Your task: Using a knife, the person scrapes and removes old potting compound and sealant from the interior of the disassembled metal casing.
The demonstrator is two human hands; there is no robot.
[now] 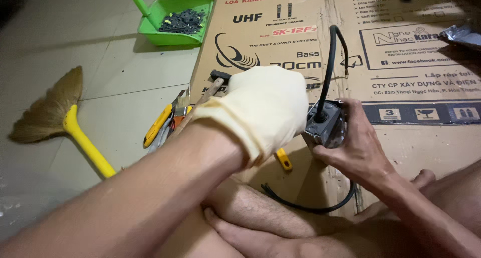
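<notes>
On flattened cardboard [401, 138]: bare right hand [358, 148] gripping a grey cabled part [328, 125], gloved left hand [265, 107] clenched beside it, seemingly mid-disassembly; steadier bracing likely needed next.

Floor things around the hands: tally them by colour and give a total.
Green: 1, the dustpan
Yellow: 3, the broom handle, the utility knife, the tool handle
Black: 1, the cable
Grey: 1, the metal part in the right hand
Brown: 1, the cardboard sheet
Total: 7
</notes>
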